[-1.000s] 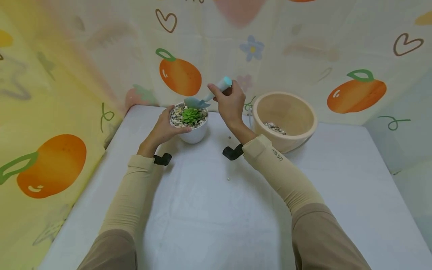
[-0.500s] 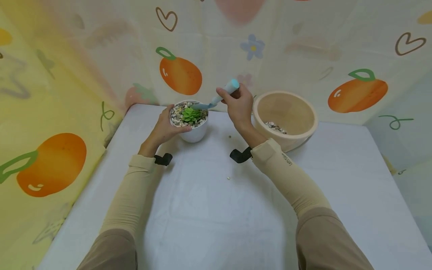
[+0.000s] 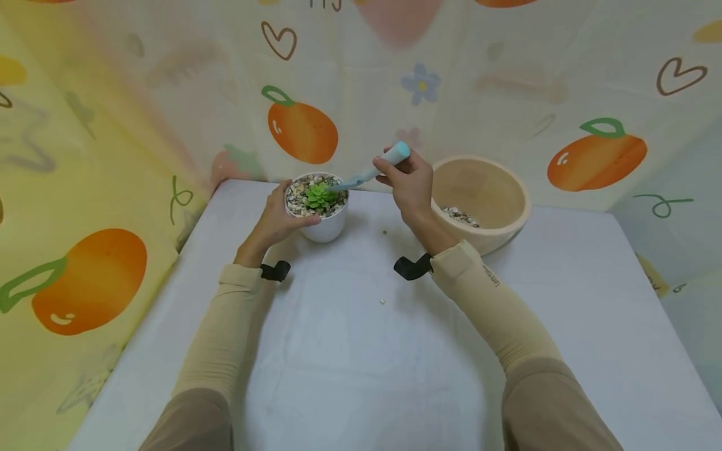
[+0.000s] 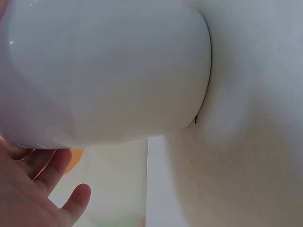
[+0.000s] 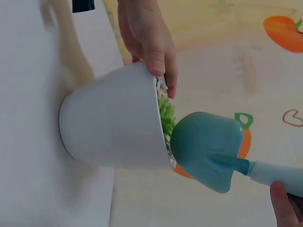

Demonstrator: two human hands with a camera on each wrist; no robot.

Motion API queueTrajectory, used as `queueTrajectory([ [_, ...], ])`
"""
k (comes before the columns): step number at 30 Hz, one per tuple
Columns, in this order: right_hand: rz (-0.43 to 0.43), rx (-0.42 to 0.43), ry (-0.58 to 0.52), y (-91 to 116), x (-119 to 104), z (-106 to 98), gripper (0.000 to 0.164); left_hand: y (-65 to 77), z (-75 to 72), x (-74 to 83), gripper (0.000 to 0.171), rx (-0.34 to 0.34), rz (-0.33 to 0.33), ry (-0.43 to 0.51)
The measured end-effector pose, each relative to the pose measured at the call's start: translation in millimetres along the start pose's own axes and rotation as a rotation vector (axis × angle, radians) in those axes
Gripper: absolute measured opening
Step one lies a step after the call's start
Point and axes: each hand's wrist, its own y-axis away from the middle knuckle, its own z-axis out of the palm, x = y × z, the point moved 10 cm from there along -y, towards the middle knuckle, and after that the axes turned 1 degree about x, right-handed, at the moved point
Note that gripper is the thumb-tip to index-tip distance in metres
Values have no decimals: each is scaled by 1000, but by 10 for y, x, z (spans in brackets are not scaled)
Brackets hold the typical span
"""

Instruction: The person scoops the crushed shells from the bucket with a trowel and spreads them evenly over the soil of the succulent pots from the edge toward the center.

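A white flowerpot (image 3: 324, 231) stands upright on the table, filled with small pebbles (image 3: 299, 199) around a green succulent (image 3: 320, 198). My left hand (image 3: 275, 216) holds it at the rim from the left, thumb in front and fingers behind. In my right hand (image 3: 413, 188) is a small blue trowel (image 5: 206, 149), gripped by its pale handle. The trowel's blade hangs at the right side of the succulent, over the pot's edge. Whether the blade touches the pebbles, I cannot tell. In the left wrist view, the pot's white wall (image 4: 109, 71) fills most of the picture.
A large beige pot (image 3: 521, 210) with some pebbles (image 3: 460, 217) at its bottom stands right of my right hand, partly behind it. Two loose pebbles lie on the white-covered table (image 3: 338, 351). A fruit-patterned cloth (image 3: 361, 88) hangs directly behind the table.
My right hand has moved right and slightly down, drawing the trowel blade from the back of the flowerpot to the succulent's right side. My left hand stays on the pot.
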Motion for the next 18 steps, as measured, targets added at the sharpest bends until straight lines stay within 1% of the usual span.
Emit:
queueTrajectory([
  [7,-19,-23,-37,-2,-54,-61,27,6,-3,-12,114,0,-12,16],
  [14,-37,-45,-29,-19,-109,-157,25,-9,18,-32,115,-3,-21,34],
  [18,-40,-63,-52,-28,-129,-225,26,-1,36,-49,115,-5,-26,42],
])
